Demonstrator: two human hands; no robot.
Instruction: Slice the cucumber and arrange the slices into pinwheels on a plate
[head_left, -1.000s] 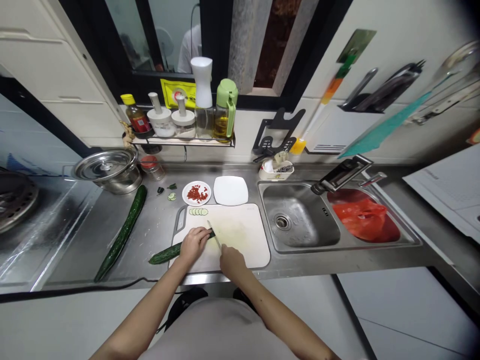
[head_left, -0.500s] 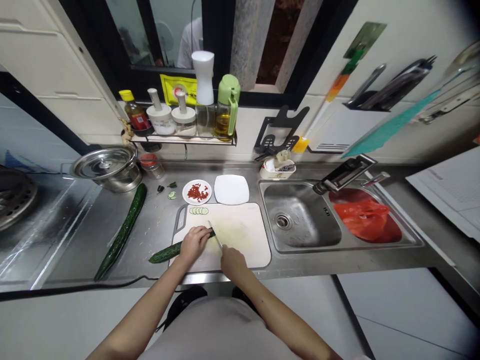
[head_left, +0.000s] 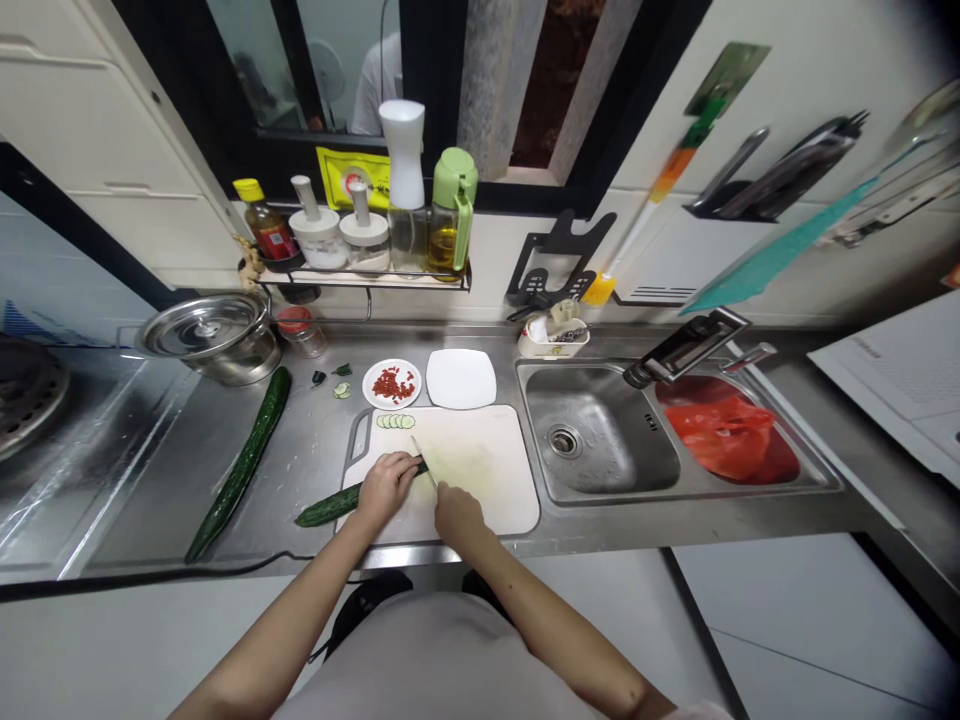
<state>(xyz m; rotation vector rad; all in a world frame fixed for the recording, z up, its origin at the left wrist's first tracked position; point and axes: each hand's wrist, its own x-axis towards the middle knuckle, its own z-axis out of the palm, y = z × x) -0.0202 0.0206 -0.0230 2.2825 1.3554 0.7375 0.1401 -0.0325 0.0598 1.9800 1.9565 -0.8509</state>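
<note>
My left hand [head_left: 386,485] presses down on a dark green cucumber [head_left: 328,507] that lies across the left edge of the white cutting board [head_left: 480,470]. My right hand [head_left: 457,515] is closed round the handle of a knife [head_left: 424,463], whose blade stands at the cucumber's cut end just beyond my left fingers. A short row of cucumber slices [head_left: 396,422] lies at the board's far left corner.
A second whole cucumber [head_left: 240,465] lies on the steel counter at the left, near a lidded pot [head_left: 210,337]. Behind the board stand a small plate of chopped red chilli [head_left: 392,384] and an empty white plate [head_left: 460,378]. A double sink [head_left: 600,440] is at the right, with a red bag [head_left: 724,435].
My right hand and the knife have shifted slightly left, closer to my left hand on the cucumber. The cucumber and the slices stay where they were.
</note>
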